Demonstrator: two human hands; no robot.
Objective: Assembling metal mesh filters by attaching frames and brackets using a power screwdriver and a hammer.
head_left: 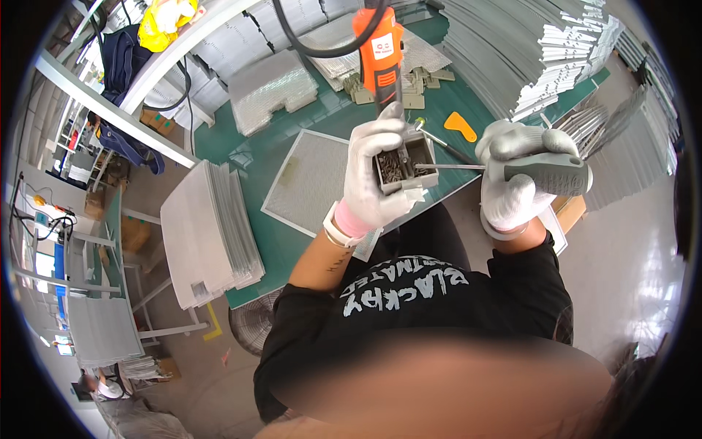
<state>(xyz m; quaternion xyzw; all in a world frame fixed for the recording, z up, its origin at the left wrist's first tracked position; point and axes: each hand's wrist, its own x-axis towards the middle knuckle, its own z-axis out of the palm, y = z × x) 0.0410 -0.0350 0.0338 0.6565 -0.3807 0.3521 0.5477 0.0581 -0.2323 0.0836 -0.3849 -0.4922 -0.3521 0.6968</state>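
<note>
Step in hand looks like dipping into the small box (427,178) w/ the screwdriver (548,175). L hand (363,170), white glove, has fingers curled round the box, thumb at the near side, other fingers at the far side; box is up near the front edge of the green table (252,293). R hand (502,193), also gloved, is closed round the grey-green handle, shaft pointing L, tip at the box's R compartment; can't tell if tip touches anything. Small dark screws (389,168), or sim. bits, sit in the L compartment. Next move prob. calls for a level box, steady L grip & fine tip control, so nothing spills.

In the way: orange power driver (380,55) w/ black cable (303,47) just beyond L fingertips, contact unclear. Thin-shafted tool (447,144) lies behind the box, yellow-orange scraper (460,126) nearer R hand. Also around: mesh panel (306,175) L of L hand, white panel stack (201,230) further L, bubble-wrapped pieces (270,88) & long strip stack (504,51) at the far side
</note>
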